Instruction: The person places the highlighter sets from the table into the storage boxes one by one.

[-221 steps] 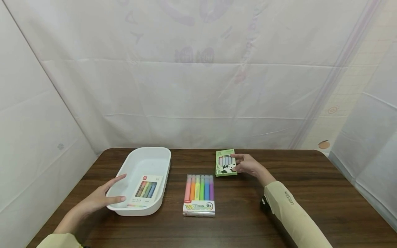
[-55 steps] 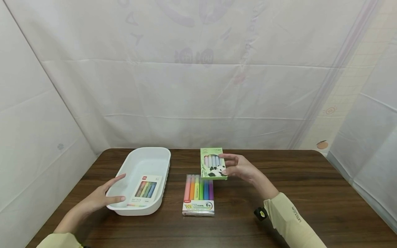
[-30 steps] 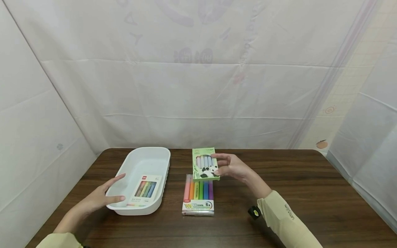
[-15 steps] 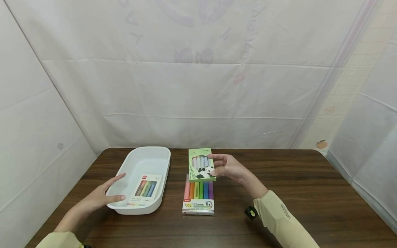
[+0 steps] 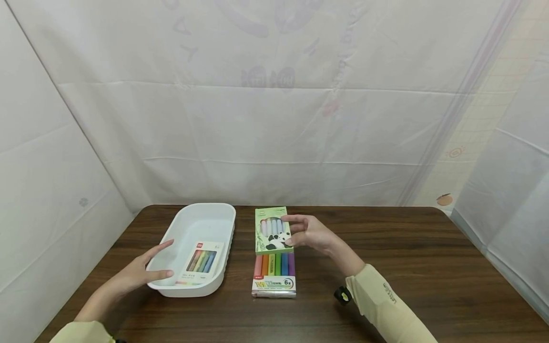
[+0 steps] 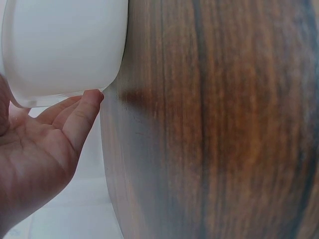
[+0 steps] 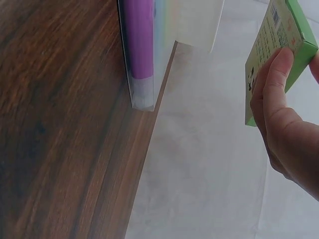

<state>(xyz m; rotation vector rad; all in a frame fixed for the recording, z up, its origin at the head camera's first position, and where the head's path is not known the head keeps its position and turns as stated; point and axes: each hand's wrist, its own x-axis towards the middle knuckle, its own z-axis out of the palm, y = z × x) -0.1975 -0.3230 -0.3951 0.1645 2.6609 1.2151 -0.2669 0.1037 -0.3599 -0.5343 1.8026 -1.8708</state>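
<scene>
My right hand [image 5: 313, 233] pinches a green pen box [image 5: 272, 233] with a panda print by its right edge, thumb on the front. The right wrist view shows this box raised well above the table, fingers on its back. In the head view it overlaps the upper part of a clear pack of several highlighters [image 5: 274, 271], which lies on the table with its purple pen [image 7: 139, 40] nearest the right wrist camera. At the left, my left hand [image 5: 135, 274] holds the rim of a white plastic tray [image 5: 214, 212]; its fingertips [image 6: 92, 97] touch the outer wall.
Inside the tray, a white box of coloured sticks [image 5: 202, 262] lies toward the near end. The dark wood table [image 5: 407, 257] reaches right of the highlighter pack. Behind its far edge hangs a pale curtain [image 5: 274, 143].
My right hand has lifted the green pen box from the table's back and carried it left, over the highlighter pack's top end. The left hand and tray have stayed put.
</scene>
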